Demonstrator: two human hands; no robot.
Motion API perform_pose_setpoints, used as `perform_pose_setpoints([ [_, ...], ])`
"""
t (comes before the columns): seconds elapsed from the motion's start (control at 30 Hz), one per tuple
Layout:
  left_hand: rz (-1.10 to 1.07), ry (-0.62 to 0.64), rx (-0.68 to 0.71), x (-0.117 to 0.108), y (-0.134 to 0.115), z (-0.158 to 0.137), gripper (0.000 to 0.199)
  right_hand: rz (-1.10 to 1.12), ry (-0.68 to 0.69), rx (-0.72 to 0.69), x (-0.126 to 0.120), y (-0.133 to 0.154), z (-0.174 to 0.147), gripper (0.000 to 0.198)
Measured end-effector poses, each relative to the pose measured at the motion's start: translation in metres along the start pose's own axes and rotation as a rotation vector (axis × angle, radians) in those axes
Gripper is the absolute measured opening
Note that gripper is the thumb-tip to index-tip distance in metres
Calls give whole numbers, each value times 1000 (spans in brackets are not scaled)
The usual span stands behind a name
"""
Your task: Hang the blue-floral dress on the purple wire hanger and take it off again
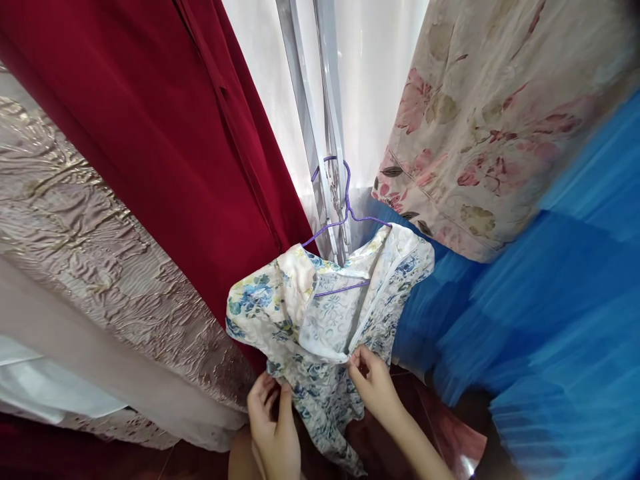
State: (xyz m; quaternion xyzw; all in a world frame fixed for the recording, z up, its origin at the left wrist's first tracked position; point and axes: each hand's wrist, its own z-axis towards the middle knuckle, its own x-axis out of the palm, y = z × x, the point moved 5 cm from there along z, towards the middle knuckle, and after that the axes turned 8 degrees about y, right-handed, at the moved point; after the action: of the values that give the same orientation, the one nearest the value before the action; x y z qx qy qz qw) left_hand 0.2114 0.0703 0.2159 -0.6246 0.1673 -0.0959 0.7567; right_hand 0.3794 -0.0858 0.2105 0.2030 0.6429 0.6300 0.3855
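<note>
A white dress (325, 393) with blue and yellow flowers hangs on a purple hanger (327, 229). Its neck opening gapes between the shoulders and shows the inner cloth, with a pale strip along the edge. My right hand (374, 383) pinches this edge at the bottom of the opening, thumb against fingers. Whether a zip pull lies in that pinch is too small to tell. Lower on the left, my left hand (274, 423) has its fingers curled at the side of the dress, below the sleeve, holding the cloth there.
Grey straps (325, 100) hang down beside the hanger's hook. Long garments crowd around: a red one (165, 120) and a textured beige-gold one (115, 247) on the left, a pink-flowered one (480, 153) and blue tulle (565, 320) on the right. Dark red floor (420, 427) shows below.
</note>
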Motion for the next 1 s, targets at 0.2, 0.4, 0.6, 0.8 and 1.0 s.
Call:
perform_pose_setpoints([
  [0.2,270,272,327,35,12,-32,20,132,99,64,1,3,-39,25],
  [0.4,220,420,419,82,-2,-69,10,241,159,89,1,20,-55,33],
  [0.6,81,438,316,94,-10,-78,22,458,56,195,-7,27,-50,41],
  [0.8,140,579,285,107,-7,-85,10,533,-14,126,-31,84,-14,37],
  [1.0,337,597,435,111,-14,-89,23,511,-91,-76,-65,154,34,27],
])
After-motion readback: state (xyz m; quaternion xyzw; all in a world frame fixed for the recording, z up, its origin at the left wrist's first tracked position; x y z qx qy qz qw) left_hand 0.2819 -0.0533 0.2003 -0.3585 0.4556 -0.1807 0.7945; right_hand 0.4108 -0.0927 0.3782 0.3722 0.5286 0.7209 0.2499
